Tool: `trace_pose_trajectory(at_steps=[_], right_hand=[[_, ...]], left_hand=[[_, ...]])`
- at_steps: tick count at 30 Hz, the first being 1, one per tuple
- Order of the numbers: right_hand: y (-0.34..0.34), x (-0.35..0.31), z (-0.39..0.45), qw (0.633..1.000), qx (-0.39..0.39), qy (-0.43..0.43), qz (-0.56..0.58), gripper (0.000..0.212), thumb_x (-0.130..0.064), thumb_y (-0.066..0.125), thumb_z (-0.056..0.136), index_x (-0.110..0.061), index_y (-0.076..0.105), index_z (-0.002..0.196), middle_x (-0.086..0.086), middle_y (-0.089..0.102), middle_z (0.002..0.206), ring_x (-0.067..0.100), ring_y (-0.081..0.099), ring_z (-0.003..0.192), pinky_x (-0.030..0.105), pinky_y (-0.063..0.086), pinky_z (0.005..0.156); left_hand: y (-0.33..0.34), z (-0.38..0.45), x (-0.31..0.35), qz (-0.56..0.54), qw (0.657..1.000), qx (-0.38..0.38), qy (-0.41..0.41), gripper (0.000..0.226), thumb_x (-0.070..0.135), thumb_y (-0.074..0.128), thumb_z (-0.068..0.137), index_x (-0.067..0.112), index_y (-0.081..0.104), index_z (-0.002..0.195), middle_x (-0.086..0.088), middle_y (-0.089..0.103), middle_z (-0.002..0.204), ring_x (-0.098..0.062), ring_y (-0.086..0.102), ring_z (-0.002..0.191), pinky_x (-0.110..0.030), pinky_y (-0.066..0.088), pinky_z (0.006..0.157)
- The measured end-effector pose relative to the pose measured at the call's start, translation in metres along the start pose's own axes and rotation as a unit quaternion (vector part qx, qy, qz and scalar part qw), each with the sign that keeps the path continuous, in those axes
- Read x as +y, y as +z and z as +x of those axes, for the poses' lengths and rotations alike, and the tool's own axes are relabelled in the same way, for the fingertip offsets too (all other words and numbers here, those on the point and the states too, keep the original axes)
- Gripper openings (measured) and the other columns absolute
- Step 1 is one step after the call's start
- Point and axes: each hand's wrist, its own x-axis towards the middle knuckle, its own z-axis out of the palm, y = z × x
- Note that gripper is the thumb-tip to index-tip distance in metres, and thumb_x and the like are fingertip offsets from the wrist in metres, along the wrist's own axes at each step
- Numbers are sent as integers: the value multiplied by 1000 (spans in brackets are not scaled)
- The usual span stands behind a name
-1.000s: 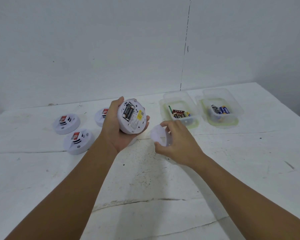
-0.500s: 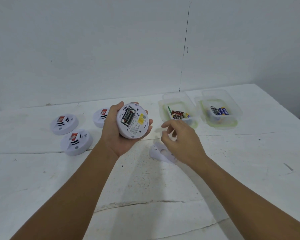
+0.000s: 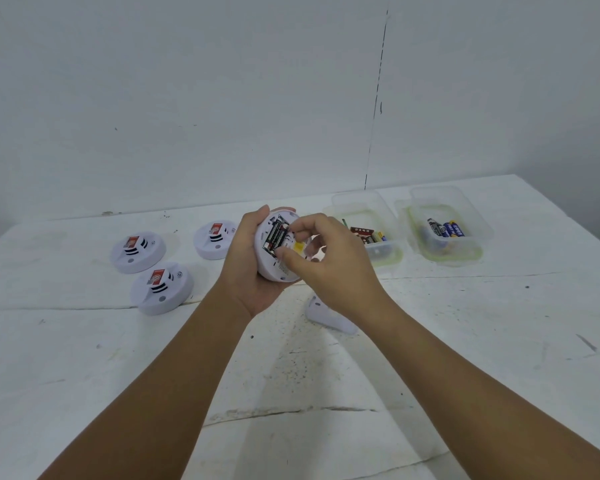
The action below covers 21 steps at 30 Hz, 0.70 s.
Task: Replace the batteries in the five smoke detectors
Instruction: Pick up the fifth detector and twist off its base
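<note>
My left hand grips a white round smoke detector, held above the table with its back facing me. Its open compartment shows black batteries. My right hand has come over the detector, thumb and forefinger pinching one of those batteries. The detector's removed white cover lies on the table below my right wrist, partly hidden. Three more white detectors sit face up at the left.
Two clear plastic containers stand at the back right: the nearer one holds mixed batteries, the farther one holds blue and black batteries. A white wall rises behind the worn white table.
My right hand set the white cover down on the table, then moved up and left onto the battery compartment. My left hand kept the detector and tilted it slightly.
</note>
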Motion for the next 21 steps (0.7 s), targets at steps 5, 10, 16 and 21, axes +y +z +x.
trace_pose_trajectory(at_steps=[5, 10, 16, 21], right_hand=[[3, -3, -2, 999, 0, 14, 37, 34, -35, 83, 86, -27, 66, 115, -10, 64, 103, 10, 62, 85, 17, 50, 75], [1, -7, -2, 999, -15, 15, 43, 31, -34, 82, 87, -27, 67, 113, -9, 64, 101, 12, 63, 86, 23, 52, 80], [-1, -7, -5, 997, -37, 42, 56, 30, -31, 84, 84, -26, 66, 108, -9, 65, 99, 14, 63, 86, 18, 50, 75], [-2, -11, -10, 995, -29, 53, 80, 30, -29, 82, 87, -23, 60, 106, -11, 66, 100, 8, 63, 78, 19, 51, 70]], left_hand=[[-2, -2, 1, 0, 1000, 2, 2, 37, 50, 52, 97, 21, 66, 115, -6, 66, 103, -25, 61, 97, -38, 53, 79], [-2, -3, -2, -6, 1000, 3, 0, 34, 49, 54, 97, 21, 68, 109, -5, 67, 100, -24, 61, 98, -39, 52, 81], [-5, -5, -9, 0, 1000, 24, -14, 35, 50, 56, 96, 20, 70, 108, -6, 67, 102, -25, 61, 101, -38, 53, 80], [-6, -5, -14, -23, 999, 25, -20, 40, 50, 54, 98, 18, 65, 120, -7, 69, 107, -25, 70, 98, -38, 57, 81]])
